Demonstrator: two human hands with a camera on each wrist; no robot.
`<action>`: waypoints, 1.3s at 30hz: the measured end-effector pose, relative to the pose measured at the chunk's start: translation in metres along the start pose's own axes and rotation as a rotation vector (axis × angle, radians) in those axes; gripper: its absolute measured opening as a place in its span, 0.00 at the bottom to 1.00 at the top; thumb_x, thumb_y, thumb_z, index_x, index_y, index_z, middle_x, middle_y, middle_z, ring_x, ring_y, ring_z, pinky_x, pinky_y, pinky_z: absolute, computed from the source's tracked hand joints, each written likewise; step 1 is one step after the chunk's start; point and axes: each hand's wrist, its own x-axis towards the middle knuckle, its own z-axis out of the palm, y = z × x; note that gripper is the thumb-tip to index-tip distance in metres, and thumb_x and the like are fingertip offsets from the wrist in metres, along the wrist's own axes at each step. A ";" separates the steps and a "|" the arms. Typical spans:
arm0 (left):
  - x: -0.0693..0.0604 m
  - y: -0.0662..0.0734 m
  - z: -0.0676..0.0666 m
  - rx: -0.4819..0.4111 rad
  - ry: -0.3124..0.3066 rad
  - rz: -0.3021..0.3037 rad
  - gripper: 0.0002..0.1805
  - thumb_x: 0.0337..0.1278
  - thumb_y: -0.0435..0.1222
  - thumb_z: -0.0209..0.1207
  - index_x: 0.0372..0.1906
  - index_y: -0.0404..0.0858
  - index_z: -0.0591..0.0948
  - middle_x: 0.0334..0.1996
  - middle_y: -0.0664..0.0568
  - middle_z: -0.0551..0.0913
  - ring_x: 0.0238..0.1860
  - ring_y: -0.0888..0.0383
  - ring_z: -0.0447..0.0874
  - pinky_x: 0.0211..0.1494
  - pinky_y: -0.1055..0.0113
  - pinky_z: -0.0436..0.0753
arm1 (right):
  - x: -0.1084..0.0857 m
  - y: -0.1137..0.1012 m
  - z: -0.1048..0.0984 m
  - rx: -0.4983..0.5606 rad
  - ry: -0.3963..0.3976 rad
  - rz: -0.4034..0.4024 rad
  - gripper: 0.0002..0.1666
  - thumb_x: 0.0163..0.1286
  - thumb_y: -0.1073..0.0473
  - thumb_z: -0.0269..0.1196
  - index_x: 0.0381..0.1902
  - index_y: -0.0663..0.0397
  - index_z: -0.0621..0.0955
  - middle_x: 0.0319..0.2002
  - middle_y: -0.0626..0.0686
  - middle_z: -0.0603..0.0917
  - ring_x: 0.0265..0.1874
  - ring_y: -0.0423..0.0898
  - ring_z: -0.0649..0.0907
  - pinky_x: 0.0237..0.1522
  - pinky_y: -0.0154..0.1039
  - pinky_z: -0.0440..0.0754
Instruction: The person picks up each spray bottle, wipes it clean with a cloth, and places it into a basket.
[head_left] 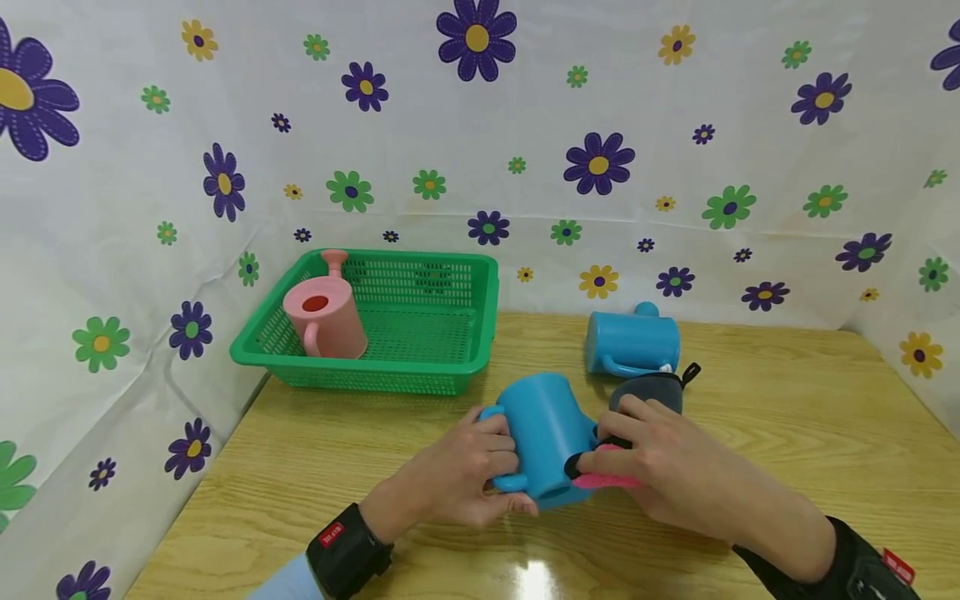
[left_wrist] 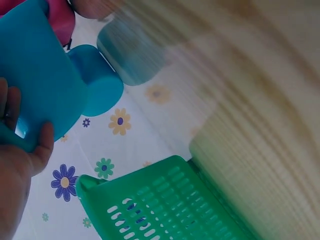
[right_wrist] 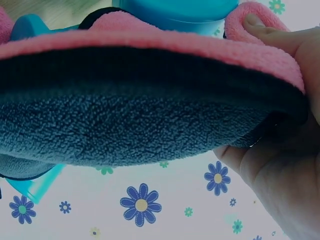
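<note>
My left hand (head_left: 472, 467) grips the handle of a blue watering can (head_left: 543, 433), tilted above the table. In the left wrist view, fingers curl round that handle, with the can's blue body (left_wrist: 45, 65) beside them. My right hand (head_left: 660, 467) holds a cloth, pink on one side and dark grey on the other, against the can's right side. The cloth's grey part (head_left: 648, 392) hangs out behind the hand, with a black loop at its corner. Up close in the right wrist view, the fuzzy cloth (right_wrist: 135, 125) hides much of the can.
A second blue watering can (head_left: 633, 342) lies on its side behind my right hand. At the back left, a green basket (head_left: 375, 367) holds a pink watering can (head_left: 330, 312) leaning at its left end. A flower-print sheet (head_left: 420, 108) hangs behind the wooden table (head_left: 300, 467).
</note>
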 end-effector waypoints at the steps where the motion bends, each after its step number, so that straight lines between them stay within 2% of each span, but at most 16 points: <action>1: 0.000 0.001 0.000 -0.007 0.005 -0.001 0.26 0.59 0.58 0.67 0.20 0.49 0.68 0.19 0.62 0.70 0.35 0.62 0.68 0.48 0.58 0.70 | 0.000 0.001 0.000 -0.003 0.015 0.000 0.26 0.50 0.60 0.81 0.48 0.35 0.87 0.41 0.44 0.84 0.42 0.44 0.76 0.43 0.42 0.83; 6: 0.003 0.003 0.002 -0.018 0.039 0.023 0.29 0.50 0.55 0.73 0.19 0.47 0.64 0.18 0.59 0.63 0.33 0.63 0.66 0.45 0.60 0.64 | -0.001 0.005 0.001 -0.007 0.104 -0.012 0.27 0.46 0.62 0.82 0.45 0.38 0.87 0.39 0.45 0.84 0.41 0.45 0.77 0.43 0.42 0.84; 8: 0.004 0.003 0.003 -0.013 0.043 0.040 0.29 0.50 0.50 0.76 0.20 0.46 0.64 0.18 0.59 0.61 0.32 0.63 0.64 0.44 0.64 0.63 | -0.001 0.005 0.000 0.003 0.122 -0.015 0.28 0.45 0.63 0.82 0.45 0.38 0.87 0.38 0.45 0.84 0.41 0.45 0.77 0.42 0.41 0.84; 13: 0.005 0.005 0.005 -0.018 0.006 0.074 0.28 0.51 0.38 0.76 0.19 0.46 0.63 0.19 0.60 0.58 0.29 0.63 0.58 0.42 0.68 0.58 | -0.002 0.004 -0.004 0.019 0.116 0.003 0.29 0.46 0.62 0.82 0.47 0.36 0.87 0.39 0.44 0.84 0.42 0.44 0.78 0.42 0.43 0.85; 15: 0.005 0.006 0.005 -0.015 -0.013 0.078 0.29 0.50 0.39 0.76 0.18 0.46 0.62 0.18 0.61 0.57 0.30 0.63 0.57 0.43 0.67 0.57 | -0.002 0.004 -0.005 0.020 0.102 0.013 0.29 0.47 0.61 0.82 0.47 0.35 0.87 0.40 0.44 0.84 0.42 0.44 0.78 0.43 0.43 0.85; 18: 0.006 0.007 0.004 0.007 -0.038 0.084 0.29 0.50 0.35 0.74 0.17 0.47 0.61 0.18 0.61 0.57 0.30 0.63 0.57 0.44 0.65 0.57 | -0.001 0.003 -0.006 0.016 0.086 0.015 0.29 0.47 0.61 0.82 0.48 0.35 0.87 0.41 0.44 0.84 0.43 0.44 0.78 0.44 0.44 0.85; 23: 0.006 0.010 0.002 0.069 -0.072 0.092 0.27 0.40 0.29 0.70 0.18 0.47 0.60 0.18 0.62 0.55 0.30 0.63 0.58 0.46 0.63 0.62 | 0.001 0.003 -0.004 0.002 0.102 0.002 0.29 0.47 0.61 0.82 0.47 0.36 0.87 0.40 0.44 0.84 0.42 0.44 0.78 0.43 0.44 0.85; 29: 0.006 0.013 0.001 0.105 -0.096 0.076 0.26 0.41 0.28 0.70 0.18 0.48 0.61 0.18 0.62 0.55 0.29 0.63 0.60 0.51 0.56 0.71 | 0.003 0.004 -0.002 -0.007 0.122 -0.006 0.29 0.46 0.62 0.83 0.46 0.37 0.87 0.39 0.45 0.84 0.41 0.44 0.78 0.43 0.43 0.84; 35: 0.006 0.014 0.001 0.112 -0.077 0.084 0.24 0.38 0.27 0.69 0.17 0.48 0.62 0.18 0.61 0.54 0.27 0.65 0.59 0.54 0.52 0.71 | 0.004 0.005 -0.001 -0.006 0.113 0.006 0.29 0.45 0.62 0.83 0.47 0.37 0.87 0.38 0.44 0.84 0.41 0.43 0.78 0.43 0.44 0.84; 39: 0.007 0.016 0.000 0.096 -0.055 0.116 0.25 0.36 0.25 0.68 0.18 0.47 0.61 0.19 0.60 0.52 0.25 0.64 0.57 0.53 0.59 0.65 | 0.005 0.006 0.000 -0.006 0.118 0.007 0.28 0.45 0.62 0.83 0.46 0.39 0.87 0.37 0.45 0.83 0.40 0.43 0.77 0.42 0.42 0.84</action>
